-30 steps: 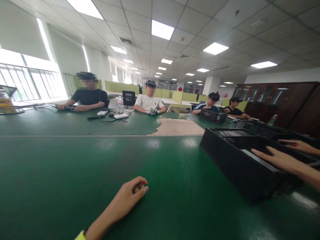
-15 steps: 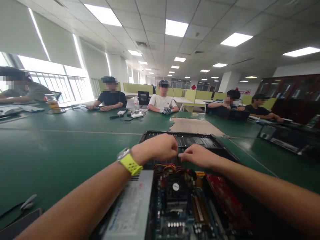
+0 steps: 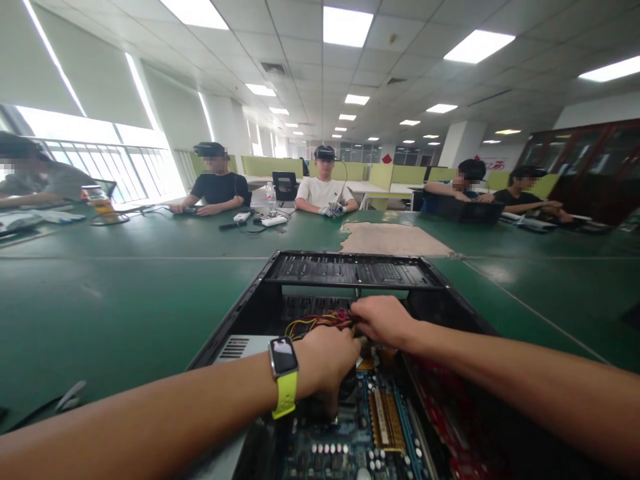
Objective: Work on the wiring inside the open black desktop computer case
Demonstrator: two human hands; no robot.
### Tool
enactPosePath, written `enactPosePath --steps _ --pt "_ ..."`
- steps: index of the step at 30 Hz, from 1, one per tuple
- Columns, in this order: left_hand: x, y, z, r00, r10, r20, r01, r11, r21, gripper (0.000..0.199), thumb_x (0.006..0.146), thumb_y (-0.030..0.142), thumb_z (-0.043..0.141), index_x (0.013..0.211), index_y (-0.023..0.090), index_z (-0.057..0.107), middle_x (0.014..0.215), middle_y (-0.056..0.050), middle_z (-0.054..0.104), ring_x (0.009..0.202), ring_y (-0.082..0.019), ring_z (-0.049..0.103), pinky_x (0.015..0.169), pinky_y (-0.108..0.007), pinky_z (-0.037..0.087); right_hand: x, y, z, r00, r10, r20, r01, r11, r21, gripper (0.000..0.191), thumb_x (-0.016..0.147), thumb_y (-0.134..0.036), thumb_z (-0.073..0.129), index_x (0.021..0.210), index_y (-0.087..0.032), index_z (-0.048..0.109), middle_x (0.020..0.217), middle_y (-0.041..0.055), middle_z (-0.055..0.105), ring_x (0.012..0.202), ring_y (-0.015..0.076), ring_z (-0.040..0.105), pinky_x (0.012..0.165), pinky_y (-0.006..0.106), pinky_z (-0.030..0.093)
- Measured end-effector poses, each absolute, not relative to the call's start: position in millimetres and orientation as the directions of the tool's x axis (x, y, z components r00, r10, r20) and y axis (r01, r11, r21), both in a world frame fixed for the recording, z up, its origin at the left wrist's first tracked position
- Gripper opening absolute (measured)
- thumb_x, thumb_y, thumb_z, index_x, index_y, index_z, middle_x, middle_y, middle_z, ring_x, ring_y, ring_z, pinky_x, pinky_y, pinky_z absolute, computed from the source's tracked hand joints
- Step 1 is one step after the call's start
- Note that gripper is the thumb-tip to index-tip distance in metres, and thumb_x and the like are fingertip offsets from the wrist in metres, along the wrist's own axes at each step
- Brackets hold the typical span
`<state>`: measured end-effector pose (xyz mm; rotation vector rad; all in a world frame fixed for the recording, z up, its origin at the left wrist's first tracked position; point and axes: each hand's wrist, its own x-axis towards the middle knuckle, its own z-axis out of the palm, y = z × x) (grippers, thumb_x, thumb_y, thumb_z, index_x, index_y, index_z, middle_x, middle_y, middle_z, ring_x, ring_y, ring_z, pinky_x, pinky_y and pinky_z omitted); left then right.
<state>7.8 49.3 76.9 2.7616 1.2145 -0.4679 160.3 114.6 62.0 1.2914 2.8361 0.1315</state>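
Note:
An open black computer case [image 3: 433, 270] lies in front of me with its inside showing. A bundle of red, yellow and black wires [image 3: 320, 320] crosses its middle. My right hand [image 3: 385, 320] has its fingers closed on the right end of this bundle. Just nearer to me, my left hand [image 3: 330, 357] reaches down over the motherboard [image 3: 325, 440], its fingers curled; what lies in them is hidden. That hand and its wrist cover the fan area. A metal power supply [image 3: 253, 347] sits at the left, partly behind my forearm. Gold-coloured memory slots [image 3: 385, 417] show on the right.
The case stands on a green table [image 3: 125, 300] with a torn bare patch [image 3: 393, 239] beyond it. A cable [image 3: 45, 410] lies at the left front. Several people sit along the far side, among a power strip [image 3: 274, 220], a bottle [image 3: 271, 199] and a jar [image 3: 103, 203].
Both hands have come down from above the wires. My left hand has lowered toward the motherboard, and the right has closed on the wires. The view has shifted, showing more of the case.

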Motion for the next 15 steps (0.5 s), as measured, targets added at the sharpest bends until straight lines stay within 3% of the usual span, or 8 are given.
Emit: enactPosePath --steps 3,5,8,10,12,15 --pt "-1 52 97 0.689 0.525 -0.499 0.704 -0.647 0.291 0.054 0.045 0.043 0.084 0.093 0.023 0.07 0.085 -0.002 0.071 0.072 -0.021 0.064 0.07 -0.03 0.051 153 108 64 -0.618 0.781 0.094 0.786 0.61 0.096 0.026 0.09 -0.019 0.038 0.111 -0.021 0.053 0.101 0.0112 0.065 0.091 0.0263 0.061 0.07 0.033 0.039" --pt "-2 59 109 0.672 0.44 -0.596 0.718 -0.586 0.377 0.029 0.062 0.049 0.073 0.076 0.024 0.072 0.071 0.002 0.069 0.064 -0.016 0.062 0.063 -0.025 0.048 151 104 58 -0.589 0.802 0.096 0.808 0.584 0.074 0.028 0.087 -0.018 0.042 0.114 -0.019 0.049 0.095 0.0113 0.066 0.083 0.0251 0.062 0.065 0.031 0.039" --pt "5 74 110 0.592 0.539 -0.6 0.781 -0.568 0.261 0.023 0.078 0.032 0.059 0.065 0.017 0.069 0.064 -0.002 0.068 0.063 -0.016 0.06 0.062 -0.025 0.046 155 100 46 -0.62 0.782 0.057 0.784 0.621 0.005 0.027 0.08 -0.022 0.055 0.107 -0.019 0.053 0.09 0.0058 0.067 0.079 0.0197 0.062 0.062 0.026 0.039" --pt "15 83 102 0.535 0.587 -0.608 0.815 -0.549 0.188 0.014 0.073 0.015 0.059 0.062 0.015 0.068 0.066 -0.006 0.068 0.068 -0.02 0.062 0.068 -0.029 0.048 160 99 38 -0.727 0.687 0.02 0.687 0.727 -0.005 0.024 0.075 -0.028 0.062 0.099 -0.022 0.059 0.094 0.0032 0.066 0.087 0.019 0.06 0.066 0.025 0.039" --pt "24 88 93 0.484 0.549 -0.681 0.835 -0.522 0.172 0.014 0.067 0.005 0.059 0.059 0.014 0.067 0.066 -0.008 0.069 0.073 -0.023 0.065 0.072 -0.034 0.05 165 100 30 -0.845 0.534 -0.038 0.531 0.845 0.062 0.021 0.075 -0.034 0.063 0.093 -0.023 0.064 0.095 0.0039 0.067 0.091 0.0219 0.058 0.068 0.028 0.039" --pt "30 93 84 0.389 0.351 -0.852 0.863 -0.464 0.203 0.017 0.068 0.005 0.061 0.056 0.016 0.067 0.064 -0.006 0.07 0.07 -0.022 0.068 0.068 -0.032 0.055 164 105 16 -0.915 0.376 -0.148 0.346 0.918 0.195 0.02 0.084 -0.034 0.054 0.09 -0.019 0.067 0.09 0.0069 0.067 0.082 0.0225 0.059 0.064 0.032 0.038"
